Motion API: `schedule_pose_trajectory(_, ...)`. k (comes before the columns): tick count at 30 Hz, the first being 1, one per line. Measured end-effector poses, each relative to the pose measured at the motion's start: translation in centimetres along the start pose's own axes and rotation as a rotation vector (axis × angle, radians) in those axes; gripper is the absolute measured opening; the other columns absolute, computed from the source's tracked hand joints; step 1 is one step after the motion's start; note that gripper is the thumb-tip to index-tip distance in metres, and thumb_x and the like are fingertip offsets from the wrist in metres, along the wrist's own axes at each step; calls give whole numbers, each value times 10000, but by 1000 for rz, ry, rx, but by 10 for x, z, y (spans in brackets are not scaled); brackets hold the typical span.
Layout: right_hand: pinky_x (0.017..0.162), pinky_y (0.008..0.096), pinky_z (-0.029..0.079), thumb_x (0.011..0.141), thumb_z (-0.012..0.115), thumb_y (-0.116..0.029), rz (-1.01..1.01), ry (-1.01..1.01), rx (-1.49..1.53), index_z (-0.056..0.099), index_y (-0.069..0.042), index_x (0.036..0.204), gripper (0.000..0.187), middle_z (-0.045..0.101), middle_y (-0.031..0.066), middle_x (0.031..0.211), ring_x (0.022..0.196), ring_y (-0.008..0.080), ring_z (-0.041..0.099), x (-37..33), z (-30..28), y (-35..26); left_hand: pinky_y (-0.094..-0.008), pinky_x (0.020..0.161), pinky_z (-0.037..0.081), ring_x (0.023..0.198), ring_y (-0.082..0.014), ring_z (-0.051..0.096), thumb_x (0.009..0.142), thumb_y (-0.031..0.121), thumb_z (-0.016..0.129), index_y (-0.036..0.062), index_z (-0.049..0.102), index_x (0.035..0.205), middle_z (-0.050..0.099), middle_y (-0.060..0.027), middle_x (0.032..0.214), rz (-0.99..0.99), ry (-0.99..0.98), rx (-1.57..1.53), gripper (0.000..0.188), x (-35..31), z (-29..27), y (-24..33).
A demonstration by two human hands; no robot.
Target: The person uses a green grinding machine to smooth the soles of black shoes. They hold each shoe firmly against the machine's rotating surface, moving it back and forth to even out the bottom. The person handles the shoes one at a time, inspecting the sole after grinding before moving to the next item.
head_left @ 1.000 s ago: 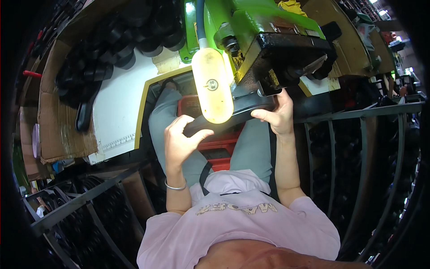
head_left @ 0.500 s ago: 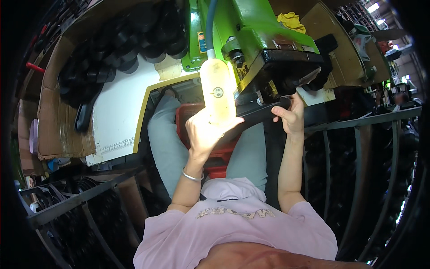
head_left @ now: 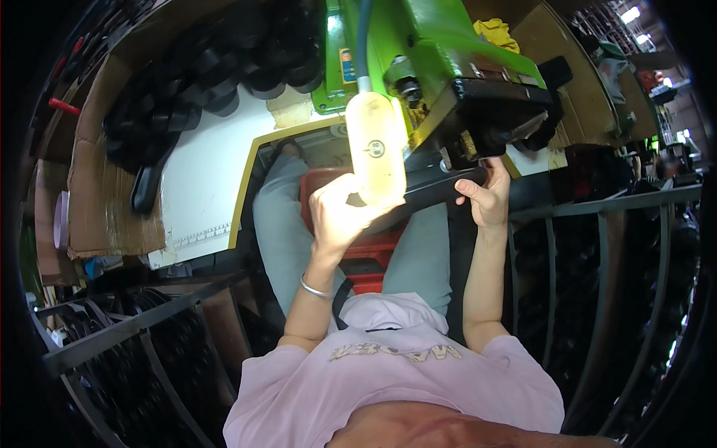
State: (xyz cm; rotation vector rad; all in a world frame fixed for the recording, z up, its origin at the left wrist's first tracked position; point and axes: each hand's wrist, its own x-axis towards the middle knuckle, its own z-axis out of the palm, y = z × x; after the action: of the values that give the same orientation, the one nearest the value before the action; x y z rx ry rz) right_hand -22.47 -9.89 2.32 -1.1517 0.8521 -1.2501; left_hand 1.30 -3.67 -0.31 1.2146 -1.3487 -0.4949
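A long, smooth black piece (head_left: 427,191) slants upward to the right, just under the black working head (head_left: 489,112) of a green machine (head_left: 444,37). My left hand (head_left: 337,216) is closed around its lower left end, partly behind a glowing yellow lamp (head_left: 376,153) on a grey stem. At the other end, my right hand (head_left: 489,200) holds the piece close below the machine's head. Its thumb lies on the near side, and its fingers reach up behind. The lamp hides part of the left fingers and of the piece.
Similar black pieces (head_left: 172,116) pile up on the white table (head_left: 202,190) at the left, beside a cardboard box wall (head_left: 104,172). A yellow cloth (head_left: 495,34) lies behind the machine. Metal racks (head_left: 609,201) flank me; a red stool (head_left: 367,282) is under me.
The whole view has shifted slightly, so the machine and lamp sit a little farther right. Both hands keep their hold on the black piece, which has barely moved under the machine's head.
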Motion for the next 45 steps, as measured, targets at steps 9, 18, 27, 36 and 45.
schedule_pose_trajectory(9, 468, 208, 486, 664, 786, 75, 50, -29, 14, 519, 33, 1119, 529, 646, 109, 913, 708, 140, 632, -10, 21, 2, -231, 634, 507, 653, -65, 607, 653, 62, 879, -36, 704, 832, 699, -24, 757, -250, -155, -23, 268, -10, -28, -19)
schedule_pose_trajectory(18, 502, 206, 515, 707, 808, 2, 59, -79, -76, 523, -7, 1089, 477, 645, 82, 934, 744, 113, 643, -26, 49, 17, -215, 480, 381, 544, -26, 449, 616, 130, 920, 67, 498, 597, 520, 33, 561, -278, -64, -138, 426, -25, -53, -44)
schedule_pose_trajectory(27, 678, 247, 522, 686, 842, -19, -36, -117, -163, 530, -2, 1038, 471, 657, 81, 936, 808, 127, 636, -27, 43, 11, -270, 533, 436, 538, -108, 527, 630, 282, 912, 34, 571, 687, 589, -37, 612, -237, -107, -57, 426, -37, -36, -39)
schedule_pose_trajectory(36, 628, 237, 516, 687, 839, -7, -3, -85, -51, 528, -3, 1029, 462, 652, 83, 917, 747, 113, 627, -27, 42, 25, -356, 686, 539, 725, -266, 694, 652, 381, 873, 17, 684, 915, 717, -125, 848, -14, -218, 191, 487, 9, -18, 24)
schedule_pose_trajectory(45, 812, 285, 500, 615, 898, -49, -49, -94, -196, 487, -27, 1091, 629, 603, 75, 1012, 935, 147, 594, -29, 46, 44, -268, 673, 504, 715, -140, 628, 712, 195, 861, 1, 648, 865, 679, -72, 789, -297, -155, 20, 326, -32, -11, -2)
